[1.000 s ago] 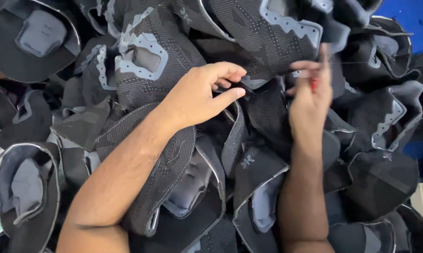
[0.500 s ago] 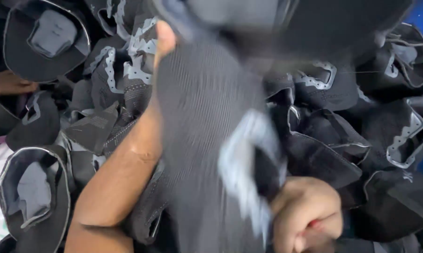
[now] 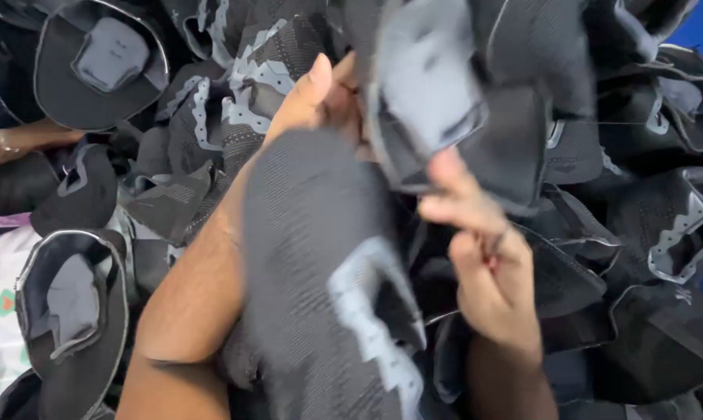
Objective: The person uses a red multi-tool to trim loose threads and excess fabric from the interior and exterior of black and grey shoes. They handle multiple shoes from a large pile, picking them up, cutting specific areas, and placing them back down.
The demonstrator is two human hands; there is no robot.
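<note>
Black knit with grey trim fills our left hand (image 3: 320, 97), which grips a shoe upper (image 3: 328, 264) draped over the forearm, while our right hand (image 3: 487, 264), just beside that upper, pinches something too small to tell, above the heap of uppers (image 3: 639, 233).

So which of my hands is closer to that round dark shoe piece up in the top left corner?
Left. Your left hand is raised in the upper middle, across a few grey-trimmed pieces from the round dark piece. Your right hand sits lower and farther right.
</note>
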